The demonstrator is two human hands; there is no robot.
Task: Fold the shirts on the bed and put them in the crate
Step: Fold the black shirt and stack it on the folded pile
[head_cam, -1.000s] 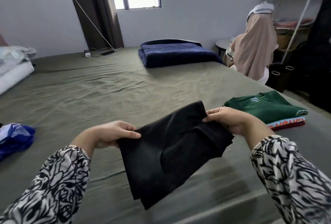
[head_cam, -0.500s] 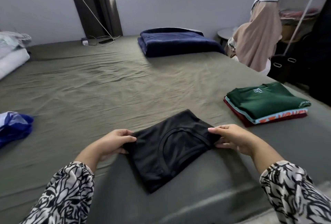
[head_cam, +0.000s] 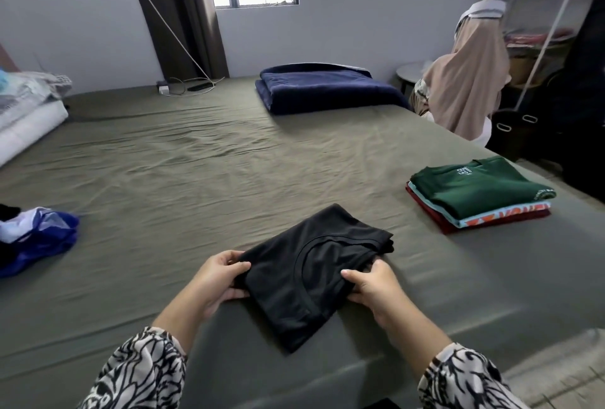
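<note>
A folded black shirt (head_cam: 307, 264) lies on the olive bed sheet (head_cam: 196, 179) near the bed's front edge, its collar facing up. My left hand (head_cam: 217, 281) grips the shirt's left edge, thumb on top and fingers under. My right hand (head_cam: 373, 287) grips the right edge the same way. To the right sits a stack of folded shirts (head_cam: 478, 196), a dark green one on top, then a light blue and a maroon one. A loose blue and white garment (head_cam: 36, 238) lies at the left. No crate is in view.
A folded navy blanket (head_cam: 327, 88) lies at the far side of the bed. White bedding (head_cam: 26, 114) is piled at the far left. A beige garment (head_cam: 468, 81) hangs by a shelf rack at the right. A cable and power strip (head_cam: 183, 86) lie near the window wall.
The black shirt came down from the air onto the bed. Both hands then slid from its far corners toward its near sides and now grip the edges.
</note>
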